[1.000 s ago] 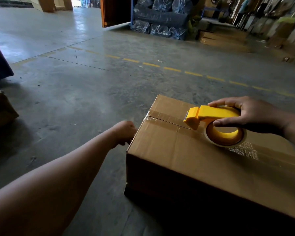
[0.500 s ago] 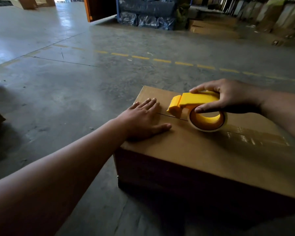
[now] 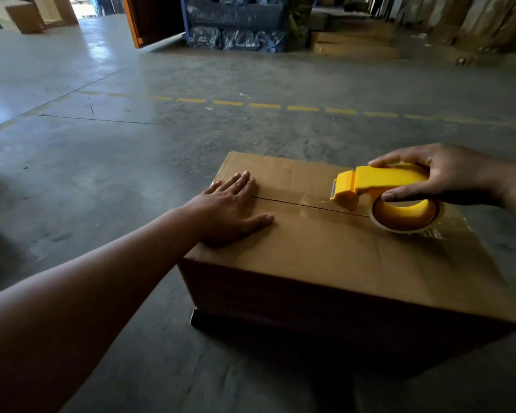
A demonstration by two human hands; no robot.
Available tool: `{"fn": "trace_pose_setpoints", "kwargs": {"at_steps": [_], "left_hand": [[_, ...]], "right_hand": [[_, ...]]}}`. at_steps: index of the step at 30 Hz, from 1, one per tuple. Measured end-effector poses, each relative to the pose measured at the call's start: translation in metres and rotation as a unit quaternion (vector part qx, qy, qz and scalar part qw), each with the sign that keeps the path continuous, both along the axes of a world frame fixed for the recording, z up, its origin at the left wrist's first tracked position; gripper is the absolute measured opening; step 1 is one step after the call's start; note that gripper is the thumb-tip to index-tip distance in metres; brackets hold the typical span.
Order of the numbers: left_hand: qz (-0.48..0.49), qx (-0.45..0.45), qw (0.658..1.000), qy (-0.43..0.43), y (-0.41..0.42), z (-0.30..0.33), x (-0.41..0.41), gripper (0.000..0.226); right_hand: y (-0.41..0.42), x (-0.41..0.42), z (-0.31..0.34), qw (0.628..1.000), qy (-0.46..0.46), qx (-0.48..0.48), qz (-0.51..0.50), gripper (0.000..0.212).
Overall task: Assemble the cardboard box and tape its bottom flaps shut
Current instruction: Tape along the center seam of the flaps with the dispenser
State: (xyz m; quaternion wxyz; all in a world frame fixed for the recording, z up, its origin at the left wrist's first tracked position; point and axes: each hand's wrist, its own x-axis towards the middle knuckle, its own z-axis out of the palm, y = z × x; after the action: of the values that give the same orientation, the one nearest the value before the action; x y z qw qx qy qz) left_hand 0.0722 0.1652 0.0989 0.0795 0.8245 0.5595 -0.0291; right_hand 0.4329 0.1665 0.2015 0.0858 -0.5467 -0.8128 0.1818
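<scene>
A brown cardboard box (image 3: 325,257) stands on the concrete floor with its flaps folded shut on top. Clear tape runs along the centre seam (image 3: 307,204). My left hand (image 3: 227,210) lies flat, fingers spread, on the left end of the box over the seam. My right hand (image 3: 447,174) grips a yellow tape dispenser (image 3: 382,189) holding a roll of clear tape, resting on the seam toward the right. The dispenser's cutter end points left, toward my left hand.
Grey concrete floor (image 3: 131,174) surrounds the box, with a dashed yellow line (image 3: 265,106) beyond it. Wrapped bundles on a blue rack (image 3: 239,31) and flat cardboard stacks (image 3: 349,43) stand at the back. More cardboard leans at the far right.
My left hand came from the box's left side up onto its top and now presses flat there. The dispenser sits farther right along the seam, away from the left edge.
</scene>
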Motion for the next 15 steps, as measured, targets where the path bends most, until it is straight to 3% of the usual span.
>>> {"fn": "trace_pose_setpoints", "kwargs": {"at_steps": [6, 15], "left_hand": [[-0.005, -0.006, 0.999, 0.033, -0.002, 0.015, 0.02, 0.103], [-0.045, 0.022, 0.999, -0.015, -0.012, 0.004, 0.12, 0.11]], "right_hand": [[0.001, -0.002, 0.0, 1.0, 0.005, 0.01, 0.006, 0.068], [0.005, -0.004, 0.0, 1.0, -0.018, 0.012, 0.011, 0.069]]}}
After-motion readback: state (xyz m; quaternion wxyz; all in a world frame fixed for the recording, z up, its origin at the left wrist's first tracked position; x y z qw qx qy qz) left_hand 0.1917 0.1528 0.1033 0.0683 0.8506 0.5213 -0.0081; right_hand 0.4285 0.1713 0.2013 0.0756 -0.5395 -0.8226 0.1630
